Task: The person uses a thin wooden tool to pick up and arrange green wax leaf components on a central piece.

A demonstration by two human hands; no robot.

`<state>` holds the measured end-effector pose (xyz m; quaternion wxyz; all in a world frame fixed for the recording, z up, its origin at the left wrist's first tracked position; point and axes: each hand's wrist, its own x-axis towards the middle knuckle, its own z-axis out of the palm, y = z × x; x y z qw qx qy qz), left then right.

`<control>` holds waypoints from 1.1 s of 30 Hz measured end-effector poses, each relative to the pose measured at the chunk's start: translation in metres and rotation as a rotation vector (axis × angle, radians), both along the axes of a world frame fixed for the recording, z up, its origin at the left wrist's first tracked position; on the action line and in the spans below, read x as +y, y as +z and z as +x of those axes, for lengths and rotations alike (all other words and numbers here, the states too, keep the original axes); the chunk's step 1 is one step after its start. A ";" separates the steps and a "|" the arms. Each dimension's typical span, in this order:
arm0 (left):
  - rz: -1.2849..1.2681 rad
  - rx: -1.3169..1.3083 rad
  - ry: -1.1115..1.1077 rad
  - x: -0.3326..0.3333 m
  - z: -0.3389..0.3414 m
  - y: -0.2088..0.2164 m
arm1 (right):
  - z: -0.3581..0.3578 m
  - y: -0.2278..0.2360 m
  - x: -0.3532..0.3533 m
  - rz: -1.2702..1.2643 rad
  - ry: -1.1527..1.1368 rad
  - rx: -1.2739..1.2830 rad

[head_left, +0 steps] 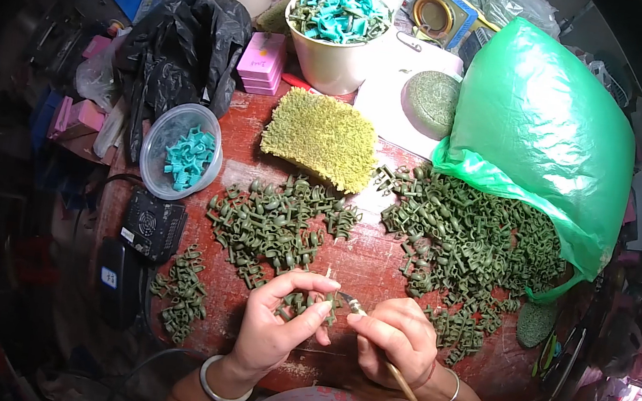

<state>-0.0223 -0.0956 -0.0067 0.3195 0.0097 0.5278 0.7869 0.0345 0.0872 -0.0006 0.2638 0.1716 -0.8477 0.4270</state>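
Head view, left to right. At far left, a black boxy device with a round fan grille (153,223) lies at the edge of the worn red tabletop (365,265), and just right of it sits a small heap of olive-green moulded plastic pieces (179,302). Behind these stands a clear round plastic tub (161,149) holding teal plastic pieces (187,158), with a crumpled black plastic bag (183,48) and a stack of small pink boxes (262,63) further back. At centre, a larger loose pile of the same olive-green pieces (273,225) lies in front of a yellow-green shaggy mat (321,137); a cream bucket (331,62) heaped with teal pieces stands behind the mat.

Near the lower edge, the left hand (276,326), bangle at the wrist, pinches one olive-green plastic piece (321,304) between thumb and fingers. The piece is held just above the tabletop, between the two hands. The right hand (393,341) grips a slim wooden-handled pointed tool (396,371) like a pen, its metal tip touching or nearly touching the held piece.

At right, a wide spread of olive-green pieces (469,244) spills from the mouth of a translucent green plastic bag (546,125).
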 end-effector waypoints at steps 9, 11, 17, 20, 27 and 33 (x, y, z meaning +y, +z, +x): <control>-0.009 0.013 -0.009 -0.001 0.000 0.000 | 0.002 -0.003 0.000 0.032 0.034 0.029; -0.020 0.042 -0.011 -0.001 0.000 -0.001 | 0.002 -0.004 0.000 0.034 0.049 0.031; -0.072 0.183 0.018 0.001 0.001 -0.001 | 0.001 -0.006 0.002 0.047 0.080 0.057; -0.100 0.221 0.007 -0.001 0.002 -0.002 | 0.001 -0.005 0.002 0.048 0.088 0.066; -0.270 0.511 0.031 0.000 -0.001 -0.001 | -0.001 0.000 0.002 0.054 0.108 0.080; -0.293 0.553 0.043 0.003 0.000 0.001 | 0.003 -0.002 0.002 0.102 0.094 0.094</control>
